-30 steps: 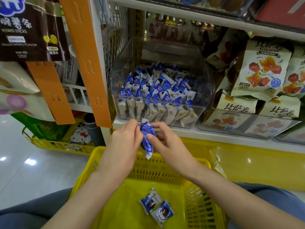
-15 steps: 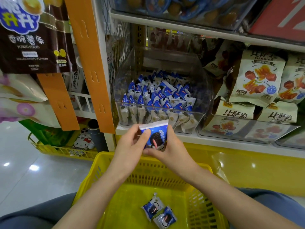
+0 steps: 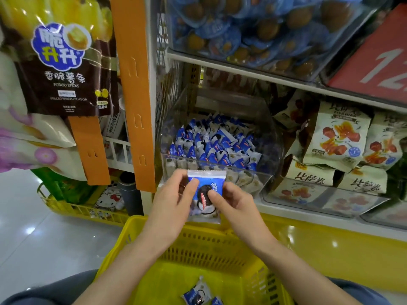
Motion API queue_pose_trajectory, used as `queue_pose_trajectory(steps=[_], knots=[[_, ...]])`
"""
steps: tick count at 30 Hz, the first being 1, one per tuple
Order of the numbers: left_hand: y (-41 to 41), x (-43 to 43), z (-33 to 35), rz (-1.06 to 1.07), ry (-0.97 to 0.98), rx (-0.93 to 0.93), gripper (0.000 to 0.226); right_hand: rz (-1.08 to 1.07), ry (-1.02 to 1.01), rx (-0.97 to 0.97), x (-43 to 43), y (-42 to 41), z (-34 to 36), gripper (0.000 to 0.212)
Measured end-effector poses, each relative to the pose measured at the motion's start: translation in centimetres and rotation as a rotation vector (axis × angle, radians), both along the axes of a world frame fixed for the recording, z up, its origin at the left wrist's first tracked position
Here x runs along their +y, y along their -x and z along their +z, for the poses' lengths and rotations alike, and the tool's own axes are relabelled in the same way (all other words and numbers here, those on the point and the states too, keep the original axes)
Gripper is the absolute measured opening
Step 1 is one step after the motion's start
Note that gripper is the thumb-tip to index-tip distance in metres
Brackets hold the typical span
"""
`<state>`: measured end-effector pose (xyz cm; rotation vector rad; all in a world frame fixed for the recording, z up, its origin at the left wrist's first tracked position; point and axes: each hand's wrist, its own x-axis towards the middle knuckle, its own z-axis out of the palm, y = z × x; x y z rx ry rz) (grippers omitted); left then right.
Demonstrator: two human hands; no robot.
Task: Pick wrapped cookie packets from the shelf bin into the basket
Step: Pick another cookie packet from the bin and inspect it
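STEP: transfer — left hand [image 3: 174,195] and right hand [image 3: 233,200] both pinch one packet [image 3: 207,190] over basket [image 3: 141,230] | NEXT: likely lower, release beside packets already inside — bin [image 3: 253,170] well stocked.

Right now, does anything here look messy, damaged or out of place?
Nothing looks damaged or spilled. The only untidiness is the beige snack bags right of the clear bin, slumped at mixed angles. The cookie packet pinched by the left hand and right hand looks intact.
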<state>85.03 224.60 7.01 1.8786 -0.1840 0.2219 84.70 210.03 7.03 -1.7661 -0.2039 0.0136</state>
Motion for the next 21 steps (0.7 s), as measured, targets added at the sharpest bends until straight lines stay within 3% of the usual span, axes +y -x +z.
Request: queue_pose_trajectory(steps=[5,12,16,21], knots=[[-2.9,2.1,2.1,0.042,-0.424,-0.264,0.041,-0.280,0.097,-0.111,-1.6,-4.1,3.3,0.022],[-6.9,2.6,1.2,-0.032,-0.867,-0.303,0.034,-0.455,0.308,-0.065,-0.5,-17.1,5.6,0.024],[-7.3,2.6,0.5,0.010,-0.893,-0.385,0.042,-0.446,0.653,-0.075,0.3,-22.1,4.7,0.033],[-7.5,2.2,0.2,0.037,-0.851,-0.399,0.039,-0.230,0.868,0.004,1.1,-24.2,3.6,0.031]])
